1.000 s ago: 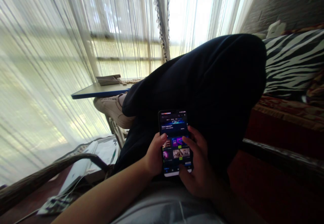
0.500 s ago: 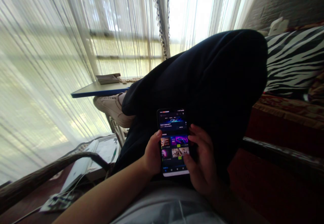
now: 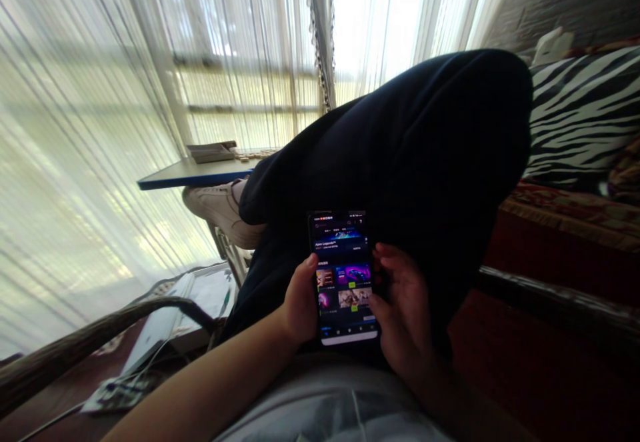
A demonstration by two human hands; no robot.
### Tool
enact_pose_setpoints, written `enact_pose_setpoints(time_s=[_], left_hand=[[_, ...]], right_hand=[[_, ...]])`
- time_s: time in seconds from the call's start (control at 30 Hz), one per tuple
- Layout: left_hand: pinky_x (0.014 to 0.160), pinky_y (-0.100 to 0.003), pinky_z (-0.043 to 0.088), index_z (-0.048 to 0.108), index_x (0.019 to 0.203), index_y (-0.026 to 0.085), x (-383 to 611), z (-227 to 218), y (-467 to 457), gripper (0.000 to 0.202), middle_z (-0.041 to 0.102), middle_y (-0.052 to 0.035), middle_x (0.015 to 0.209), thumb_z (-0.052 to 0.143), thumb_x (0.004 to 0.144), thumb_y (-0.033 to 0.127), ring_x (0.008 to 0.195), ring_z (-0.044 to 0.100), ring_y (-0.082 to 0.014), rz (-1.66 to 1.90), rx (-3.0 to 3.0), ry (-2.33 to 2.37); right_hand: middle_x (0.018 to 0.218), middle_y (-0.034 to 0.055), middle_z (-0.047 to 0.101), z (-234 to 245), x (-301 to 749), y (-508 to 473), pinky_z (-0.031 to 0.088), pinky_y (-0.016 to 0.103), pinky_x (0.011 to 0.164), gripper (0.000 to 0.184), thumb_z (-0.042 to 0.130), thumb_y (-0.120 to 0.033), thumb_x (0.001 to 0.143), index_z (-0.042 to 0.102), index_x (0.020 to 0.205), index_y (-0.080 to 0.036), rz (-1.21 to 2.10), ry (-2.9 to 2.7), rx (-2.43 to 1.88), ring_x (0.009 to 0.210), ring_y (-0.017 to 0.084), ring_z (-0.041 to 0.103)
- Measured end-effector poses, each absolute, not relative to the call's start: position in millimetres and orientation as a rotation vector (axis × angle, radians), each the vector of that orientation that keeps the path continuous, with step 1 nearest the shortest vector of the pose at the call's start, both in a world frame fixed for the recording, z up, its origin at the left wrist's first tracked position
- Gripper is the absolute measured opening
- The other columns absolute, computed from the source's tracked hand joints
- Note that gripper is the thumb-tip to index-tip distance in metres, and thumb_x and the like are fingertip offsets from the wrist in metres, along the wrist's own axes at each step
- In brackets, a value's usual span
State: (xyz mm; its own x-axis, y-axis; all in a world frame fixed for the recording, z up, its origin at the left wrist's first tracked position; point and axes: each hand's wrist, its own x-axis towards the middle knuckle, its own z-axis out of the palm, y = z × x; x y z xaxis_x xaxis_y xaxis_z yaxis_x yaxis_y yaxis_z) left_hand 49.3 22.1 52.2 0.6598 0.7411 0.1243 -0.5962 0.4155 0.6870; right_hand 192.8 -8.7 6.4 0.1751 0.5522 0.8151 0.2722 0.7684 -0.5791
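A smartphone [image 3: 345, 279] with a lit dark screen is held upright in my lap, showing a page headed "Apex Legends" above several picture tiles. Its left edge is gripped by my left hand [image 3: 301, 302], the thumb along the side and the other fingers hidden behind. On the other side, my right hand [image 3: 404, 309] curls about the lower right edge. The right thumb tip rests by the screen's right border, and the index finger bends beside the phone.
My crossed leg in dark trousers [image 3: 400, 142] fills the middle. Past the white shoe [image 3: 220, 209] stands a blue-edged table [image 3: 195, 177]. A curved armrest [image 3: 115, 325] lies at left, above a power strip [image 3: 115, 392]. A zebra-striped cushion [image 3: 590, 115] is at right.
My right thumb has drawn back from the picture tiles to the screen's right edge. Both hands still hold the phone, which has shifted very slightly.
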Motion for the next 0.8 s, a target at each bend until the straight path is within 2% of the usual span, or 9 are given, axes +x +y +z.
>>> enact_pose_setpoints(time_s=[0.13,0.3,0.43,0.53,0.7,0.8], left_hand=[[0.095,-0.044,0.047,0.070,0.108,0.014,51.4,51.0,22.8,0.051,0.072,-0.0092,0.097,0.066,0.076,0.054,0.108,0.062,-0.0384,0.869,0.813,0.166],[0.098,-0.046,0.047,0.069,0.110,0.011,54.9,50.3,26.1,0.058,0.072,-0.0126,0.100,0.075,0.068,0.051,0.112,0.060,-0.0401,0.916,0.834,0.174],[0.101,-0.046,0.045,0.069,0.109,0.012,54.4,50.1,28.6,0.057,0.071,-0.0113,0.106,0.075,0.070,0.053,0.113,0.060,-0.0379,0.889,0.779,0.112],[0.101,-0.044,0.045,0.071,0.105,0.014,53.8,51.0,29.6,0.053,0.072,-0.0091,0.103,0.076,0.069,0.052,0.112,0.061,-0.0360,0.853,0.762,0.087],[0.098,-0.043,0.046,0.071,0.104,0.014,54.5,53.8,27.8,0.054,0.073,-0.0092,0.098,0.075,0.069,0.055,0.112,0.061,-0.0377,0.814,0.779,0.108],[0.099,-0.044,0.046,0.072,0.103,0.014,54.5,53.6,27.5,0.052,0.073,-0.0098,0.099,0.074,0.071,0.054,0.112,0.061,-0.0375,0.857,0.778,0.119]], right_hand=[[0.140,0.0093,0.039,15.7,190.8,-12.5,0.043,0.047,0.104,0.042,0.054,-0.017,0.087,0.044,0.127,-0.025,0.081,-1.508,-0.826,0.130,0.027,0.041],[0.140,0.0105,0.037,24.3,187.5,-14.6,0.044,0.047,0.104,0.048,0.062,-0.020,0.082,0.044,0.126,-0.024,-0.138,-1.597,-0.950,0.131,0.029,0.040],[0.144,0.0103,0.033,22.6,189.5,-16.1,0.041,0.048,0.107,0.053,0.060,-0.022,0.081,0.041,0.130,-0.024,-0.052,-1.610,-0.895,0.134,0.029,0.036],[0.147,0.0089,0.029,21.8,191.8,-16.9,0.037,0.047,0.111,0.056,0.056,-0.018,0.081,0.038,0.134,-0.025,0.040,-1.652,-0.850,0.137,0.027,0.032],[0.138,0.0070,0.041,20.7,193.7,-13.0,0.042,0.042,0.104,0.037,0.052,-0.015,0.090,0.047,0.124,-0.027,0.091,-1.511,-0.834,0.129,0.023,0.043],[0.142,0.0076,0.039,20.0,196.1,-13.0,0.043,0.043,0.103,0.039,0.053,-0.018,0.089,0.046,0.126,-0.027,0.166,-1.558,-0.797,0.131,0.026,0.040]])
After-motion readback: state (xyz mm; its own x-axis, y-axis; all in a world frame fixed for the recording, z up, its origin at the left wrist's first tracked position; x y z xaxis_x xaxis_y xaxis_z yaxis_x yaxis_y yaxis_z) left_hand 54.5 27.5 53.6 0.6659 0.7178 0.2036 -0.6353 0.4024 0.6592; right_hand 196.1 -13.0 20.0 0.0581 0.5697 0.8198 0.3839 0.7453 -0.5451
